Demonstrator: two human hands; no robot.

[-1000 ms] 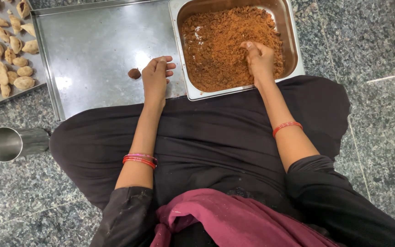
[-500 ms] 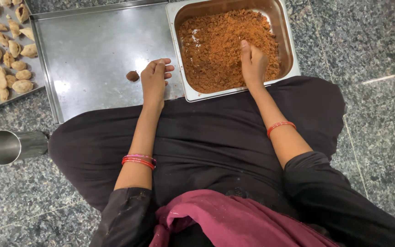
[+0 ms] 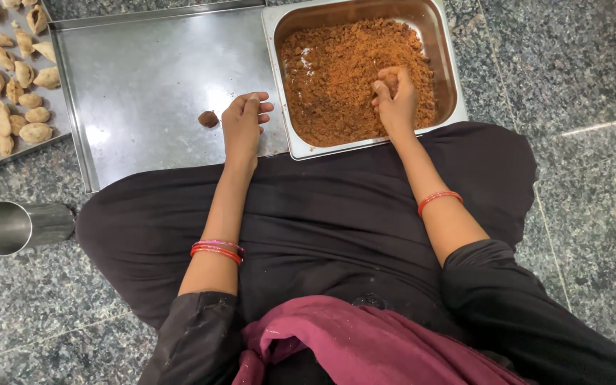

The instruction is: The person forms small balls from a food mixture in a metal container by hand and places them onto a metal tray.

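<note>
While one brown ball (image 3: 208,119) sits on the steel tray (image 3: 144,71), the right hand (image 3: 396,100) pinches crumbly filling (image 3: 336,71); the left hand (image 3: 242,125) rests, fingers loosely together.

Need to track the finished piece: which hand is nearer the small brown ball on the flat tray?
Left. The left hand rests just beside the ball; the right hand is in the filling pan.

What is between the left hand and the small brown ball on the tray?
Nothing: in the head view, only bare tray separates the left hand from the ball.
</note>
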